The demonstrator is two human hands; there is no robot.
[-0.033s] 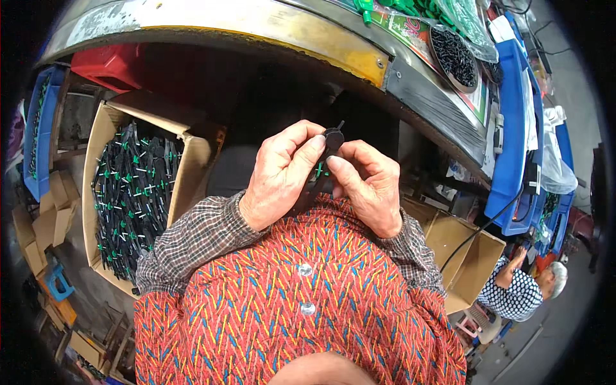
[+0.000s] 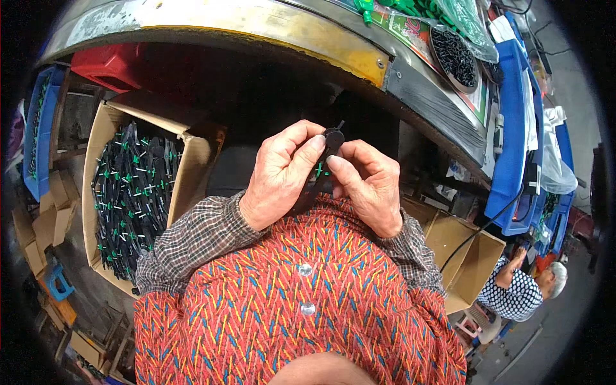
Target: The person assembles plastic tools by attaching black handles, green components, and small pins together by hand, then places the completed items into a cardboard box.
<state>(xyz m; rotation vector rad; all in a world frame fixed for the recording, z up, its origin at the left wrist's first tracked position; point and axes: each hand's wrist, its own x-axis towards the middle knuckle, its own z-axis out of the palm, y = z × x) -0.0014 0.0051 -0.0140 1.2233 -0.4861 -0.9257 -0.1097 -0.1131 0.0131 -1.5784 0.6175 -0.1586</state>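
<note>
Close to my chest, just below the bench edge, both hands meet on a black plastic part (image 2: pixel 334 137) with a round flat head and a thin stem poking up. A small green piece (image 2: pixel 319 171) shows on its lower length, between the hands. My left hand (image 2: pixel 281 172) is closed on the part, thumb against the side of the round head. The thumb and fingers of my right hand (image 2: pixel 371 183) pinch at it from the other side, just under the head. Its lower end is dark and partly covered by my fingers.
Left of me stands an open cardboard box (image 2: pixel 196 168) full of similar black parts with green and white bits. Ahead curves the metal bench edge (image 2: pixel 256 27), with a bowl of small black pieces (image 2: pixel 454 59). Blue bins (image 2: pixel 507 128) and another person (image 2: pixel 516 289) are at right.
</note>
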